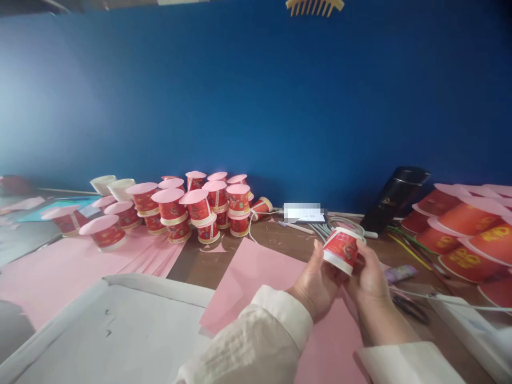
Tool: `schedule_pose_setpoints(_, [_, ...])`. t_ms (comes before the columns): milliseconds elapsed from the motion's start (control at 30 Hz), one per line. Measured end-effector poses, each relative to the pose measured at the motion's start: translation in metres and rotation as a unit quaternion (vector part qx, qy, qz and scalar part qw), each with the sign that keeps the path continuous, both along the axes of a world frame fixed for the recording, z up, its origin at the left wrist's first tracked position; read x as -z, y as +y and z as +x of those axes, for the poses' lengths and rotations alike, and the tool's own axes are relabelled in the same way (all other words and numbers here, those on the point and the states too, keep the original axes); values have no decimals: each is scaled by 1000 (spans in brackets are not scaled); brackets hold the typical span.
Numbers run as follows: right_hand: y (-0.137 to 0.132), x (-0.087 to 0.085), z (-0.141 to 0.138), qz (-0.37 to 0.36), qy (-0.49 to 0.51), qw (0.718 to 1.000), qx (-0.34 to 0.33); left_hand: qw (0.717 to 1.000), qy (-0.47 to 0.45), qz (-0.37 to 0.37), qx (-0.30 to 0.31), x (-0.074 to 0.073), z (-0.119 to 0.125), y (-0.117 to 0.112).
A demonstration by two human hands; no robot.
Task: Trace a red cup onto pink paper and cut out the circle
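Observation:
A red patterned paper cup (342, 248) with a white band is held up between both hands over the desk. My left hand (318, 285) grips its left side, thumb along the cup wall. On the other side my right hand (370, 274) closes round it, fingers partly hidden behind the cup. Beneath the hands lies a sheet of pink paper (256, 277). To the left stand several red cups (196, 213) topped with pink paper discs, some stacked in twos. One more red cup (262, 207) lies on its side behind them.
A white box lid (152, 330) covers the front left. At the right are a black bottle (394, 197), a glue stick (400, 273), scissors (412, 309), a white power strip (464, 330) and several orange-red cups (464, 234). A phone (312, 216) and cables lie near the blue partition (256, 106).

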State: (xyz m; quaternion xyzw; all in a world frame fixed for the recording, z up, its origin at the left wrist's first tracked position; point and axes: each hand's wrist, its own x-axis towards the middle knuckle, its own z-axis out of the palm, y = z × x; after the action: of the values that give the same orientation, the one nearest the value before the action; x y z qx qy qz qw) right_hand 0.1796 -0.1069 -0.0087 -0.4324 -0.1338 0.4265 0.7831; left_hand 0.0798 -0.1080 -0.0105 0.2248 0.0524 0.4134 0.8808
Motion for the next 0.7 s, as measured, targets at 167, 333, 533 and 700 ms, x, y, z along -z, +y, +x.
schedule_pose_setpoints(167, [-2,-3,-4,29,-19,999,-30,998,7,60,-32,-5,-4,-5])
schedule_pose_setpoints(333, [-3,4,-7,44,-137,989,-42,998,49,34,-28,-3,-4,-3])
schedule_pose_setpoints(533, [-2,19,-4,-6,-315,949,23,997,10,1,-80,3,2,0])
schedule_pose_setpoints(700, [-3,18,2,-54,-421,903,63,995,13,-68,-74,5,4,3])
